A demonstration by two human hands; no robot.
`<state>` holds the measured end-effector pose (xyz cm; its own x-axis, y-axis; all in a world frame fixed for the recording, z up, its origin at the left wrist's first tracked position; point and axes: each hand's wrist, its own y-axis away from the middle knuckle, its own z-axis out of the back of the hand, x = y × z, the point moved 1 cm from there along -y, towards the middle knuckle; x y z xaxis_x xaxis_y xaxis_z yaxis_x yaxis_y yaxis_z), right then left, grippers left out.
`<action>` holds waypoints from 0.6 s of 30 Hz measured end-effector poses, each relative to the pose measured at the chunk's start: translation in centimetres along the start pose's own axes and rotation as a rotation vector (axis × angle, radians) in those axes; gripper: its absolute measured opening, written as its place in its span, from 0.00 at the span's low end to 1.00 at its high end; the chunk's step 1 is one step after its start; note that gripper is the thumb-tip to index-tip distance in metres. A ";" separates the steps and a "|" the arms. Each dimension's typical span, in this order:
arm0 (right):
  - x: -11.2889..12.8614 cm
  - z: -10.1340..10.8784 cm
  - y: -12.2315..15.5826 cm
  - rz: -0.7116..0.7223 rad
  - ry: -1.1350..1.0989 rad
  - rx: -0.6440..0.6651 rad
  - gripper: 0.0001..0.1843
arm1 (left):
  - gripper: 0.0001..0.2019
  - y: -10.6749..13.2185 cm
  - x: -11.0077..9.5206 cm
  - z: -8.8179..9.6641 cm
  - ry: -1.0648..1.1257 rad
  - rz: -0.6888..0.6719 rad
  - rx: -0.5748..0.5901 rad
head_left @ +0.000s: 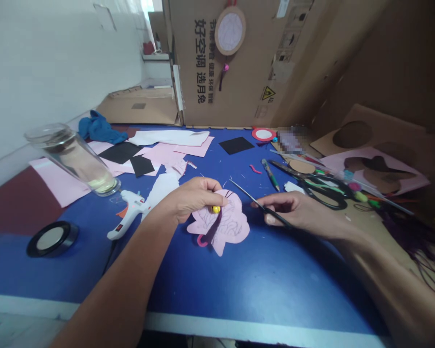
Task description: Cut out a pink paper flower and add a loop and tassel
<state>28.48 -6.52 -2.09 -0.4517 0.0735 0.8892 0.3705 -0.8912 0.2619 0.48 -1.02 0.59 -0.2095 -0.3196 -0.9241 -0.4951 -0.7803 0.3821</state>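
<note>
In the middle of the head view, my left hand pinches the upper left edge of a pink paper cutout with a wavy outline and dark drawn lines. A small yellow bell and a dark purple tassel hang across its face. At its lower left shows a bright pink loop. My right hand, just right of the cutout, is closed around a slim pointed metal tool with a dark handle. Its tip points up and left, above the paper; whether it has two blades I cannot tell.
On the left are a white glue gun, a tilted-looking glass of liquid and a black round tape roll. Paper sheets lie behind. Black scissors, a green pen and cardboard pieces crowd the right.
</note>
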 end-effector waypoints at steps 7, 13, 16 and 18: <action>-0.3 -1.3 0.0 0.099 0.139 -0.111 0.21 | 0.12 0.0 0.2 0.0 0.164 -0.150 -0.038; 0.3 -2.0 -0.5 0.151 0.538 -0.255 0.13 | 0.15 -0.2 0.4 -0.4 0.255 -0.212 -0.043; 1.0 -2.2 -0.2 0.123 0.541 -0.226 0.09 | 0.14 -0.4 0.3 -0.5 0.285 -0.245 -0.059; 1.8 -2.4 0.2 0.132 0.426 -0.277 0.09 | 0.14 -0.6 0.3 -0.6 0.329 -0.271 -0.094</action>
<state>25.81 -7.60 -1.30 -0.7273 -0.1842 0.6611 0.2438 -0.9698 -0.0021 1.21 -0.96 0.08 0.2048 -0.2393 -0.9491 -0.4131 -0.9002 0.1378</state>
